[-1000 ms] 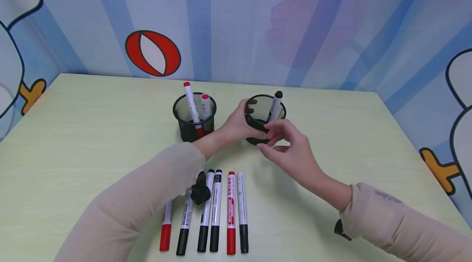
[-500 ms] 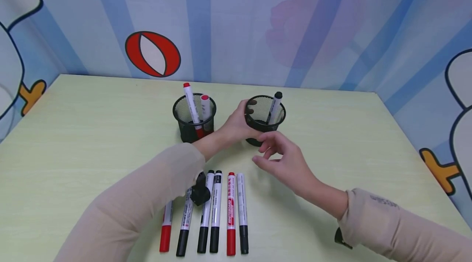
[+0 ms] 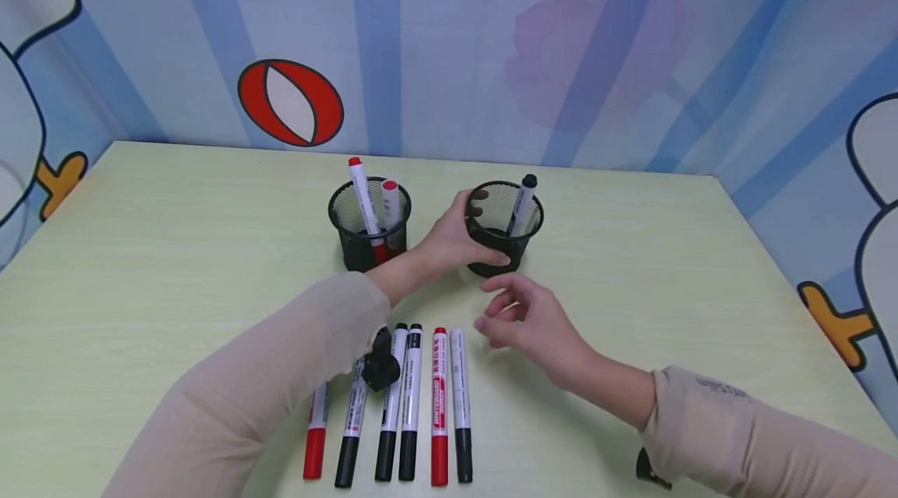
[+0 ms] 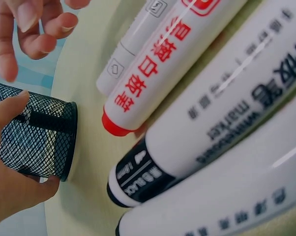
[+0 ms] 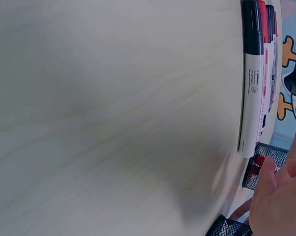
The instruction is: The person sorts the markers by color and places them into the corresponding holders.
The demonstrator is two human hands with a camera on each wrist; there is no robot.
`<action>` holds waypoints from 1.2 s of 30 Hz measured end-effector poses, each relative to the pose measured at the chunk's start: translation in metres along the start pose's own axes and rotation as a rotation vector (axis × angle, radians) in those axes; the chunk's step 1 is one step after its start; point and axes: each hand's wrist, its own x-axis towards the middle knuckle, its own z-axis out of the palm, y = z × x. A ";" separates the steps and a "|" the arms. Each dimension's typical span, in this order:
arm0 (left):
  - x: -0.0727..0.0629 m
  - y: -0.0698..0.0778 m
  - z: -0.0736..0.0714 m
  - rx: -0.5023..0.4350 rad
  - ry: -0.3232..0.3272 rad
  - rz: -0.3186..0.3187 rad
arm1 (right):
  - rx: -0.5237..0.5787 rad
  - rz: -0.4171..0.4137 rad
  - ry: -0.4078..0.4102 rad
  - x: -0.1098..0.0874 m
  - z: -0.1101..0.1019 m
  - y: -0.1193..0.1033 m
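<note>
My left hand (image 3: 452,242) grips a black mesh pen cup (image 3: 517,246) by its side, thumb along the front wall. One black-capped whiteboard marker (image 3: 522,206) leans inside that cup. In the left wrist view, the thumb and fingers lie around the mesh cup (image 4: 37,140). My right hand (image 3: 539,330) hovers in front of the cup, fingers loosely bent with nothing between them. To its left lie whiteboard markers in a row, among them a red marker (image 3: 440,404) and the rightmost black marker (image 3: 461,404), both apart from the hand.
Left of the held cup stands a second mesh cup (image 3: 356,247) with red markers (image 3: 365,198) in it. The left sleeve (image 3: 281,365) and its wrist camera (image 3: 381,362) partly cover the row's left markers. A patterned curtain (image 3: 449,46) hangs behind the table.
My right hand has drawn back from the held cup, down and slightly left toward the row of markers. The left hand and both cups have stayed in place.
</note>
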 end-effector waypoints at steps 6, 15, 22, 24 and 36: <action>0.001 0.000 0.000 -0.011 0.004 -0.004 | 0.064 0.052 -0.016 -0.001 0.003 0.002; 0.001 0.000 0.001 -0.008 0.011 -0.021 | 0.100 0.127 -0.014 -0.002 0.011 0.004; 0.001 -0.001 0.001 -0.012 0.007 -0.024 | 0.100 0.144 -0.031 -0.003 0.017 0.005; 0.001 -0.001 0.001 -0.016 0.005 -0.023 | 0.101 0.144 -0.040 -0.004 0.018 0.006; -0.001 -0.001 0.000 -0.013 -0.002 0.002 | 0.035 0.174 -0.039 -0.007 0.029 0.008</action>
